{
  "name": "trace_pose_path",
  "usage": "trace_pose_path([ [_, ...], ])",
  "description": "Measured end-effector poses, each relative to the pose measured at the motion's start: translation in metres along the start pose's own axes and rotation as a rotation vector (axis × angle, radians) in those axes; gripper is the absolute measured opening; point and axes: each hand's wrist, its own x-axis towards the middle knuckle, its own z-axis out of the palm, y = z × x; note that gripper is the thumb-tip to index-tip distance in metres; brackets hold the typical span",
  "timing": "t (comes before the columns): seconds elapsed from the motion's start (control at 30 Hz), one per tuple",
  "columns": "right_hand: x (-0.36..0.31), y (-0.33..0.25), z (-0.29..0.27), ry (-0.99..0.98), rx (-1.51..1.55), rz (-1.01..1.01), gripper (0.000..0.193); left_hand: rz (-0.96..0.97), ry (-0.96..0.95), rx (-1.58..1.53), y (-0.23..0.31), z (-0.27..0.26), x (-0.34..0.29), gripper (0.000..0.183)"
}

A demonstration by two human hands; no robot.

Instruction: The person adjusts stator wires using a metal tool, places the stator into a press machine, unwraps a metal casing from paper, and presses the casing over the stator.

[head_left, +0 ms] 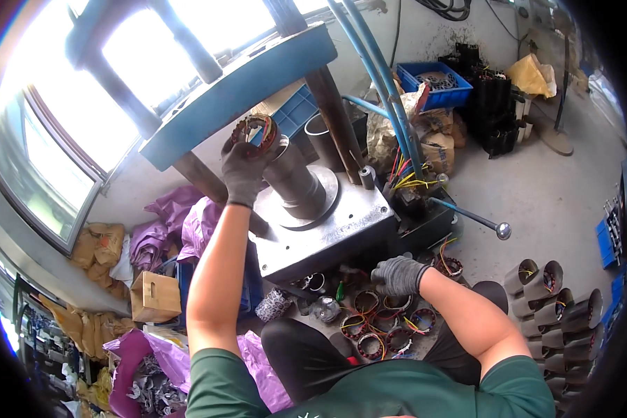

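Note:
My left hand [242, 171], in a dark grey glove, is closed on a motor stator [266, 139], a ring with coloured wires. It holds the stator up beside the top of an upright metal cylinder [294, 177] on the press's steel base plate [327, 240]; whether the two touch I cannot tell. My right hand [400, 276], in a grey glove, hangs in front of the base with its fingers curled; what they hold, if anything, is hidden. Several wired stators [385, 320] lie on the floor below it.
The press's blue crossbeam [244, 90] spans above the cylinder on dark columns. A lever with a ball end [504, 230] juts out at right. Several dark metal sleeves [550, 299] are stacked far right. Purple bags [167, 223] and a cardboard box [156, 297] stand at left.

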Motion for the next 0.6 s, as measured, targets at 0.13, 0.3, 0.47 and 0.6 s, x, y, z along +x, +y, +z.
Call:
trace_pose_path([
  [0.13, 0.015, -0.002, -0.009, -0.046, -0.019, 0.000, 0.042, -0.216, -0.031, -0.867, -0.067, 0.028, 0.048, 0.042],
  [0.3, 0.022, -0.004, -0.009, -0.030, -0.001, -0.060, 0.044, 0.020, -0.180, -0.167, -0.081, 0.023, 0.053, 0.042],
  [0.47, 0.009, 0.000, -0.005, -0.023, 0.025, -0.044, 0.044, 0.060, -0.257, -0.041, -0.034, 0.031, 0.031, 0.048],
  [0.6, 0.014, -0.017, -0.014, -0.056, 0.011, -0.074, 0.044, -0.157, -0.255, -0.205, -0.056, 0.015, 0.025, 0.042],
])
